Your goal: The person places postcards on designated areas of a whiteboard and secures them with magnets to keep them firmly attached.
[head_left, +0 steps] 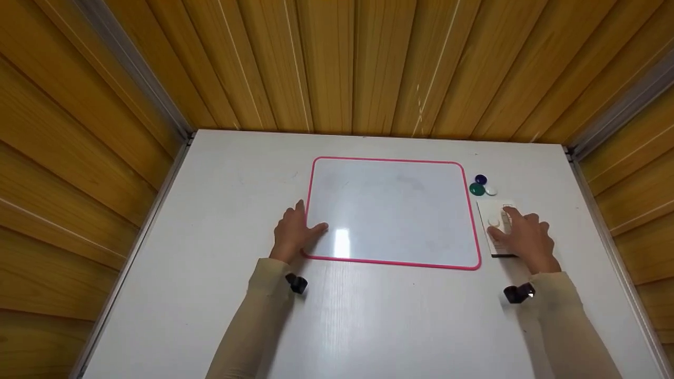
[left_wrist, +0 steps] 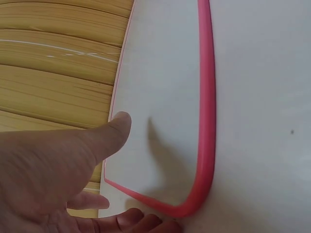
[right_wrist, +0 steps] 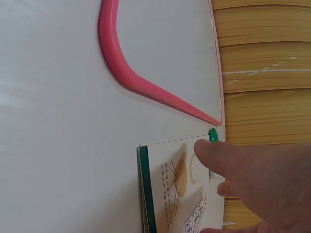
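Note:
A whiteboard [head_left: 389, 210] with a pink rim lies flat on the white table. At its left edge is my left hand [head_left: 292, 231], the thumb stretched over the board's surface and the other fingers along the outside of the rim [left_wrist: 206, 97]. Right of the board lies a small book [right_wrist: 170, 189] with a pale cover, dark characters and a green spine. Over that book spreads my right hand [head_left: 526, 239], thumb and fingers apart and relaxed, hiding part of the cover. Neither hand grips anything.
Three round magnet-like discs sit beyond the book, near the board's right rim: one dark blue [head_left: 481, 179], one green [head_left: 476, 189] and one white [head_left: 491, 190]. Wood-patterned panels [head_left: 331, 68] enclose the table [head_left: 358, 326] at the back and both sides.

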### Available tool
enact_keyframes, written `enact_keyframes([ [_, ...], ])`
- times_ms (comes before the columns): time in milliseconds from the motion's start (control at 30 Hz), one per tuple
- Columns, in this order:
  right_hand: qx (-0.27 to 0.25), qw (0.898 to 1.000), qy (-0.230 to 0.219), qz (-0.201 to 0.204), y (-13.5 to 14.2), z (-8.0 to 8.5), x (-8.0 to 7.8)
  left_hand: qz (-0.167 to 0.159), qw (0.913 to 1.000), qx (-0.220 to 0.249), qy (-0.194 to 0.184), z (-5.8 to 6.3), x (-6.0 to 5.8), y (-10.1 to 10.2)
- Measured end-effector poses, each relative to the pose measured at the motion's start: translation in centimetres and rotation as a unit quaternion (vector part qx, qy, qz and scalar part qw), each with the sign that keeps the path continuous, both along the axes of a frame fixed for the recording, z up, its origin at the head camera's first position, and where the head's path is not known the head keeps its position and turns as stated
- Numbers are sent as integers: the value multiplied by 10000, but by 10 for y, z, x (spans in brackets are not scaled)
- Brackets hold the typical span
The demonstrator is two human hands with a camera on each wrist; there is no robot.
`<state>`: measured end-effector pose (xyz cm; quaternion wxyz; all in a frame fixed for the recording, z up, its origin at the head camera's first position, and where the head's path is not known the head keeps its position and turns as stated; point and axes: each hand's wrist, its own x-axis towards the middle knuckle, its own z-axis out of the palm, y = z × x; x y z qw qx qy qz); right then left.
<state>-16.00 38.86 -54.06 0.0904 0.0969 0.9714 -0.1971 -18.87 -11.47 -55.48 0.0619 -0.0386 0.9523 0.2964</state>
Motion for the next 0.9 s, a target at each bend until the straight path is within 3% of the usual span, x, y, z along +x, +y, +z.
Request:
enact_keyframes([
  [233,36,10000,-47,-50,1,-2,0,79,9995,304,-68,1,3,2],
  [600,11,9999,-41,-92,2,-6,1,-312,9994,-126,3,1,2,1],
  [900,-12,9999,-49,-127,0,-6,1,-216,9997,-126,66,0,2,4],
])
